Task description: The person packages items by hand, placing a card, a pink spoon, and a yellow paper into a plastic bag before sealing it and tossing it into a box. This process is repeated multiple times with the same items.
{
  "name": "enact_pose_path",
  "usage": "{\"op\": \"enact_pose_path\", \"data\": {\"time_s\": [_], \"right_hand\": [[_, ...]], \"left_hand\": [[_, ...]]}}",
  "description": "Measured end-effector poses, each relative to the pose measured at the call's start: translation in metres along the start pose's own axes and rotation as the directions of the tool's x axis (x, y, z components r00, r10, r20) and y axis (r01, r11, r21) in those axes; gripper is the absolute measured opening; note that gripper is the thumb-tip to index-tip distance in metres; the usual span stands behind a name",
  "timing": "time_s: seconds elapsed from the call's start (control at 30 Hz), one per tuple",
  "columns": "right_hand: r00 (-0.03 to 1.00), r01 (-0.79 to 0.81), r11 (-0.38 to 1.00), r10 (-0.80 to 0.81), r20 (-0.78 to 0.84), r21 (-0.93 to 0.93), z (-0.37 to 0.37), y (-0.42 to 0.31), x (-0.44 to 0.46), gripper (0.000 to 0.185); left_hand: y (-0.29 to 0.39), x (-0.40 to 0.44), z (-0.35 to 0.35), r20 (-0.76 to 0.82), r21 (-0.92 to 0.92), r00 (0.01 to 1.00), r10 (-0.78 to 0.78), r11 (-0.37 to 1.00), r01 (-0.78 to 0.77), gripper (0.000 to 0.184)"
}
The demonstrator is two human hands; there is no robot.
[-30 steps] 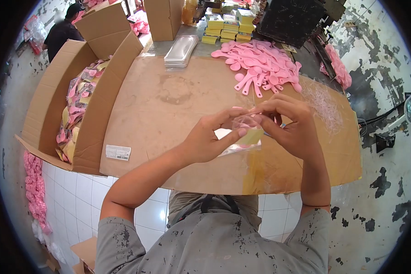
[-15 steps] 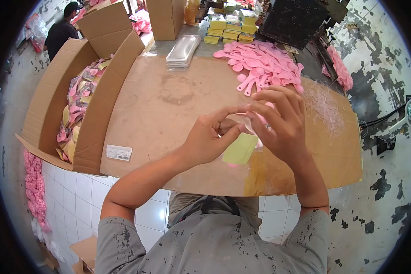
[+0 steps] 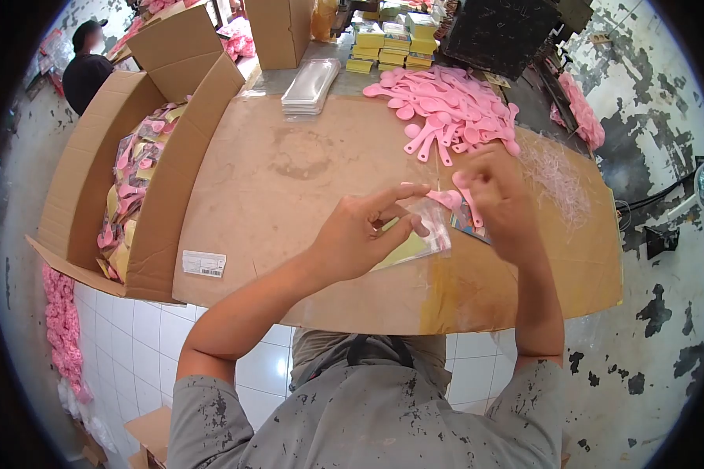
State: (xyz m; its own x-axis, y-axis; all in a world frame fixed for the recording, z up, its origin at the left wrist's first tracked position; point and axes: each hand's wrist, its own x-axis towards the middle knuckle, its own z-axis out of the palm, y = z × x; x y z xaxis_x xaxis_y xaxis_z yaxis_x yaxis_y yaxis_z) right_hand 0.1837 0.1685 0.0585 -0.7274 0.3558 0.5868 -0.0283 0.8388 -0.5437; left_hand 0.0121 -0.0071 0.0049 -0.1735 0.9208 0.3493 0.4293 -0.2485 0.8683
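Paint-flaked wall well off to the right of the hands, white tiled floor below and nearer the body. Under the hands, cardboard-topped bench, stained beyond the left hand, with a strip of yellowish tape running to the near edge.

Left hand part-open, palm inward, thumb and index finger apart, other fingers curled. Just at those fingertips, clear plastic bag low over the bench, with yellow-green card partly behind the hand. Unable to tell any firm hold on the bag. Between the hands, near the left index fingertip, pink measuring spoon.

Right hand blurred, fingers curled in, above the bench; opening and hold impossible to tell. Partly under it, second pink spoon and printed card.

Beyond the hands, heaped pink spoons, with stacked yellow-edged cards and black box farther off. Farther out, ahead of the left hand, stack of clear bags. Right of the right hand, tangled clear strips.

Left of the left hand, barcode label, then open carton full of packets of pink spoons and cards. Past the carton, another person in dark clothing.
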Motion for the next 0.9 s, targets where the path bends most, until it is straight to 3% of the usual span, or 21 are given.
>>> {"op": "enact_pose_path", "data": {"time_s": [0.03,0.13,0.23,0.33,0.53,0.73,0.83,0.9], "right_hand": [[0.991,-0.130,0.975,0.128,0.024,0.182,-0.011,0.010,-0.005,0.005],[0.969,-0.187,0.895,0.237,-0.076,0.405,-0.043,0.042,-0.020,0.005],[0.976,-0.167,0.986,0.165,-0.142,-0.004,-0.044,0.031,-0.034,0.008],[0.982,0.118,0.972,-0.145,-0.123,-0.204,-0.017,-0.006,-0.028,0.013],[0.922,0.326,0.830,-0.385,-0.042,-0.452,0.018,-0.020,-0.019,0.021],[0.925,0.304,0.799,-0.378,-0.041,-0.518,0.025,-0.019,-0.015,0.019],[0.973,0.149,0.975,-0.175,-0.153,-0.167,0.022,-0.003,-0.016,0.013],[0.983,-0.036,0.997,0.047,-0.180,0.065,-0.001,0.007,-0.013,0.007]], "left_hand": [[-0.005,0.000,0.002,-0.014,-0.061,0.999,0.036,0.997,-0.037,0.045],[-0.010,-0.001,0.008,0.008,-0.186,0.996,-0.085,0.979,0.085,0.042],[-0.008,0.000,0.011,-0.004,-0.299,0.984,-0.176,0.939,0.167,0.040],[-0.002,0.000,0.009,0.022,-0.232,0.980,-0.196,0.953,0.196,0.041],[-0.003,-0.002,0.014,-0.005,-0.162,0.997,-0.078,0.984,0.076,0.044],[-0.005,-0.004,0.012,0.008,-0.073,0.999,-0.045,0.996,0.045,0.045],[-0.001,-0.003,0.010,0.040,-0.040,0.995,-0.091,0.995,0.092,0.045],[-0.002,-0.003,0.010,0.031,-0.078,0.992,-0.119,0.990,0.121,0.043]]}}
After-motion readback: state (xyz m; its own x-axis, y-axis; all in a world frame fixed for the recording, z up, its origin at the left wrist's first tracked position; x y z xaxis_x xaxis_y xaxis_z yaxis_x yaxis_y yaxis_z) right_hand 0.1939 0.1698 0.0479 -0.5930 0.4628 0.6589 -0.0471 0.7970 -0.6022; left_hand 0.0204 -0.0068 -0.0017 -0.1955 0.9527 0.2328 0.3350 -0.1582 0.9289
